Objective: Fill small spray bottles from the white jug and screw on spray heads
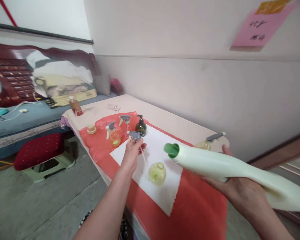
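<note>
My left hand [132, 151] is closed on a grey spray-trigger head [136, 135], whose thin clear tube hangs down over the white cloth [165, 193]. My right hand [242, 191] grips a large cream bottle with a green open spout [171, 149], held tilted with the spout pointing left. Below and between them a round yellow-green bottle [157, 173] stands open on the white cloth, without a cap.
On the red sheet [202, 213] stand an orange spray bottle [113, 134], a pink spray bottle [126, 124] and a dark green pump bottle [141, 126]. Another spray bottle [211, 140] stands at the far edge by the wall. A red stool [41, 151] is on the left.
</note>
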Available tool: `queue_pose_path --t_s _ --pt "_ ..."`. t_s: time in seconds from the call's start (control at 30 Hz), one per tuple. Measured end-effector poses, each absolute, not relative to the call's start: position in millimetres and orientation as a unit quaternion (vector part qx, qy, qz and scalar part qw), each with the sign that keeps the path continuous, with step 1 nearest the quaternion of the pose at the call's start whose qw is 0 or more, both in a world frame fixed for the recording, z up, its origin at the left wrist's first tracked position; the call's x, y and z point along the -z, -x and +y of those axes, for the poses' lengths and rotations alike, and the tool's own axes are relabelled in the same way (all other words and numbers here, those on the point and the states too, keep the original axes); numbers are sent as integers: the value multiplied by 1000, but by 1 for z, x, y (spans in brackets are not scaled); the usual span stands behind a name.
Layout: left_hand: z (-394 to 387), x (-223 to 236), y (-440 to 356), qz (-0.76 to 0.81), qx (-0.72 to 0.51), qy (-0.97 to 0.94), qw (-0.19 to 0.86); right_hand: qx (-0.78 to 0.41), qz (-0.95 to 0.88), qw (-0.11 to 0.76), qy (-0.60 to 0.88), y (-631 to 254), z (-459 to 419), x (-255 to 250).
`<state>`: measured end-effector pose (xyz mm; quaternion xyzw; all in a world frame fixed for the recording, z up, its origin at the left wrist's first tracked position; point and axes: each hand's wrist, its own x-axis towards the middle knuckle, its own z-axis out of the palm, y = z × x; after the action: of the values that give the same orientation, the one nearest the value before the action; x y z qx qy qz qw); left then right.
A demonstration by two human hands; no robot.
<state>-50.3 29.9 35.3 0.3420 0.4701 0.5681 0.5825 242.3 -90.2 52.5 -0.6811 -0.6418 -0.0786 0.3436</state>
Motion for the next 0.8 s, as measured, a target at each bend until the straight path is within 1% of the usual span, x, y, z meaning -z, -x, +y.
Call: queue_pose_path --t_s 0.13,0.2,0.37,0.53,0.8 --pt "30 -32 44 479 -554 -350 584 140 -685 275 660 -245 -98 -49" --pt "30 -31 40 483 -548 -353 584 168 -702 269 638 -243 -98 -51" --pt "28 -28 35 497 -531 -362 583 183 -723 257 614 -242 -99 -55" --pt "28 -27 35 495 -527 -377 580 222 -744 208 594 -246 -100 -55" --pt "27 -27 36 493 -531 -373 580 281 -755 162 569 -240 -101 -63"
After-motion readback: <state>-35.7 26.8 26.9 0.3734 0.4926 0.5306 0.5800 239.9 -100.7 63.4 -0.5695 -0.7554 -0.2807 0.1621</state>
